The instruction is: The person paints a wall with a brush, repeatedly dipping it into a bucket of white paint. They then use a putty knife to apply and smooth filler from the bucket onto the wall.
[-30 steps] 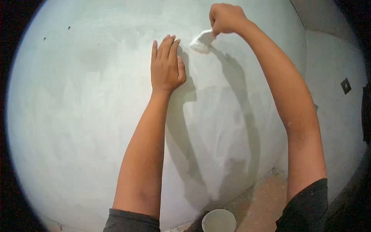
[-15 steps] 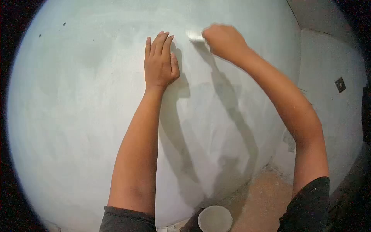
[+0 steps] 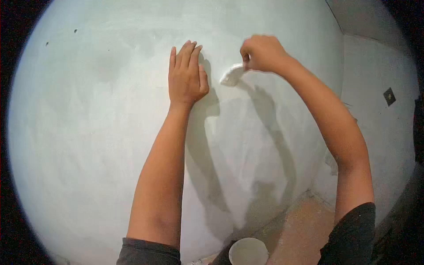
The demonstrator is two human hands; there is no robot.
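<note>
My left hand [image 3: 187, 79] rests against the pale wall [image 3: 110, 132], fingers stretched upward and holding nothing. To its right, my right hand [image 3: 263, 53] is closed round the handle of a brush [image 3: 232, 75]. The whitish brush head points down and left, close to the wall surface; whether it touches is hard to tell. Both arms cast shadows on the wall below the hands.
A round white container [image 3: 248, 252] stands at the bottom, near the brown floor [image 3: 302, 225]. The side wall [image 3: 375, 119] on the right bears a dark diamond-shaped mark [image 3: 389, 96]. Small dark holes dot the upper left of the wall.
My right hand has moved down and slightly right, and the brush head now lies lower and tilts down to the left. My left hand appears slightly lower and further right in view.
</note>
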